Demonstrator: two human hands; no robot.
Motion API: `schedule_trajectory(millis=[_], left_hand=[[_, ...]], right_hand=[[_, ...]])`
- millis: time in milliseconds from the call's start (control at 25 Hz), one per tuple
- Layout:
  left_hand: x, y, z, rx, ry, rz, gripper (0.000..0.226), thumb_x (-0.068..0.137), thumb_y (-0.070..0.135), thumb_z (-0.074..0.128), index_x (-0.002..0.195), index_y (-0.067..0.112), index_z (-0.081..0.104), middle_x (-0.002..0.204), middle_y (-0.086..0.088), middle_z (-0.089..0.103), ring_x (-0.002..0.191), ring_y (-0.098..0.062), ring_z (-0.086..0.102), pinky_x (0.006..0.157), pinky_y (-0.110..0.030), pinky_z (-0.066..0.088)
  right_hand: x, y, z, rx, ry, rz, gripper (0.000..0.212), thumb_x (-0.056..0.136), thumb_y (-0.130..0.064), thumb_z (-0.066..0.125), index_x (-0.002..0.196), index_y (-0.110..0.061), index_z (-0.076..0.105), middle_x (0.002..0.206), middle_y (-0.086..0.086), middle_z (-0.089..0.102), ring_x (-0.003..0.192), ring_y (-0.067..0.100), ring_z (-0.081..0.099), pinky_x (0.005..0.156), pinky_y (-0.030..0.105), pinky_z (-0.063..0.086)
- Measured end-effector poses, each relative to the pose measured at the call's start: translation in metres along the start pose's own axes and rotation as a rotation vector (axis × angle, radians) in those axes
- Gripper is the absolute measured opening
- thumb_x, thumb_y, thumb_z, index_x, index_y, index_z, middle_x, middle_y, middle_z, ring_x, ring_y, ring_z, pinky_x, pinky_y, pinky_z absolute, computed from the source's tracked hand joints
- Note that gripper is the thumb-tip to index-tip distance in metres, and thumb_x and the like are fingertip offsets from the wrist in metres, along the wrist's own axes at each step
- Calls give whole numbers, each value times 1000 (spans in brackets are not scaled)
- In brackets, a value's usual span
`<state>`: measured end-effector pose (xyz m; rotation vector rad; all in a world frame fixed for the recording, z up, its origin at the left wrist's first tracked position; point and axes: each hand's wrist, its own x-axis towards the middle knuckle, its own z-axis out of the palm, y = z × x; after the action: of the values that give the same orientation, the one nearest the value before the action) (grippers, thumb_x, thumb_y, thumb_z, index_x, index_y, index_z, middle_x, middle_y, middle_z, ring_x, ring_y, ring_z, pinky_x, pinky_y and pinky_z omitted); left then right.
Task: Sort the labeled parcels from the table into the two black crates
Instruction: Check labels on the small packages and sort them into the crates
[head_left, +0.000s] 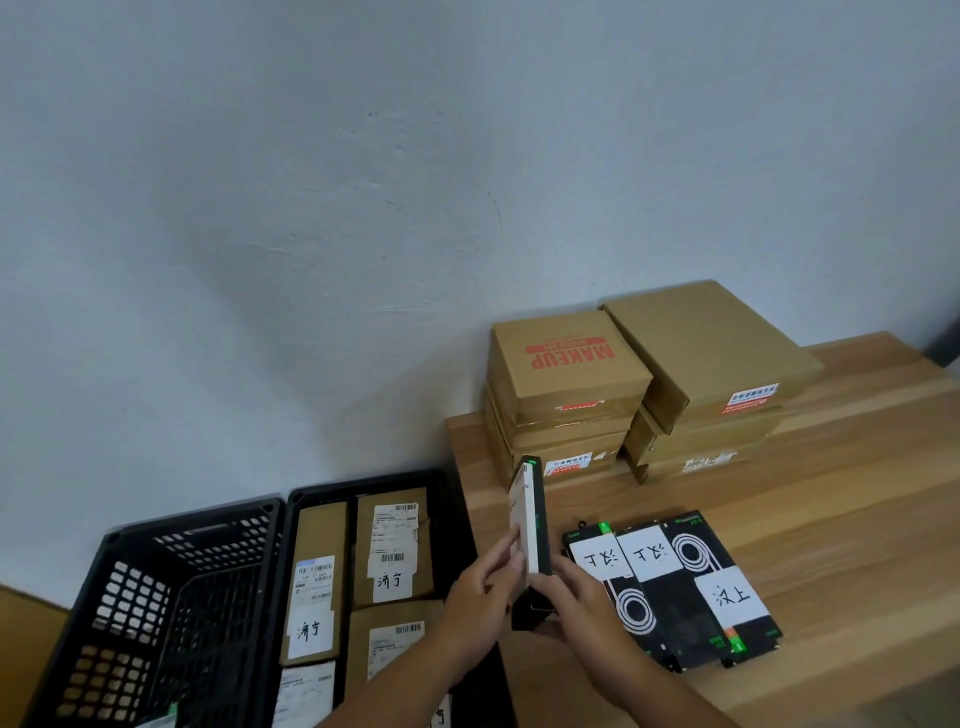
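Both hands hold a thin black-and-white parcel (534, 514) upright on edge above the table's left end. My left hand (485, 597) pinches its left face and my right hand (571, 597) grips its lower right side. Three flat black parcels (675, 577) with white handwritten labels lie side by side on the wooden table (857, 519), just right of my hands. Two black crates sit left of the table: the left crate (156, 597) looks nearly empty, while the right crate (452, 488) holds several brown labeled parcels (395, 551).
Two stacks of brown cardboard boxes (571, 384) stand at the back of the table against the white wall. A brown surface (26, 649) shows at the far lower left.
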<state>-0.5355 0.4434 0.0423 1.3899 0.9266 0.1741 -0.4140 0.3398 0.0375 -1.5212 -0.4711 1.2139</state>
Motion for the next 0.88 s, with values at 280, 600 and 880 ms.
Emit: schedule_trajectory(millis=[280, 600, 880], left_hand=[[-8, -12, -3, 162, 170, 91, 58, 98, 35, 66, 151, 32, 42, 142, 11, 51, 127, -8, 54, 105, -32, 54], [-26, -28, -20, 80, 346, 59, 41, 97, 20, 69, 136, 30, 61, 131, 12, 57, 115, -5, 62, 93, -31, 61], [-74, -63, -58, 75, 510, 48, 35, 98, 17, 67, 131, 31, 65, 122, 13, 63, 108, 0, 64, 87, -18, 57]], right_hand=[[-5, 9, 5, -152, 47, -80, 20, 98, -32, 67, 116, -38, 72, 114, -10, 77, 105, 5, 72, 86, 26, 60], [6, 30, 8, -318, 141, -97, 39, 89, -16, 78, 120, -35, 64, 101, -11, 76, 89, 2, 73, 68, 22, 62], [3, 53, 61, -383, 0, -80, 33, 87, -19, 80, 111, -40, 69, 97, -14, 76, 83, -3, 72, 61, 20, 60]])
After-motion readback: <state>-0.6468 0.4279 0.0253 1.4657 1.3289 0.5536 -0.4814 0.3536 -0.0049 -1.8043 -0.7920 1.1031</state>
